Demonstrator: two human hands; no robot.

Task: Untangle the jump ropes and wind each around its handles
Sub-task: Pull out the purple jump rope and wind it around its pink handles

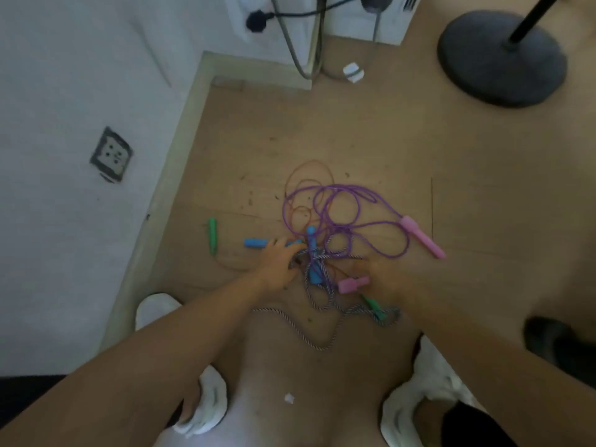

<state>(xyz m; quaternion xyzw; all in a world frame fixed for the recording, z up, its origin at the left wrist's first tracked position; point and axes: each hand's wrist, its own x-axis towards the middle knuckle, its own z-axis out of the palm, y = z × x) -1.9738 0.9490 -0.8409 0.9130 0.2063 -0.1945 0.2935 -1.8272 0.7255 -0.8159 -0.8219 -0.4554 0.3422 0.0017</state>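
Forearms reach out low: left hand (277,264) grips the jump ropes (317,254) tangled on the floor (354,130); right hand (387,280), blurred beside a pink handle (353,284), I cannot read.

The right hand (390,279), at 4 o'clock of the rope knot (314,256), is blurred, so its grip cannot be read. The left hand (277,262) has its fingertips buried in that knot and covers the middle of a blue handle (254,242). At 1 o'clock, a pole (535,17) runs off the top edge.
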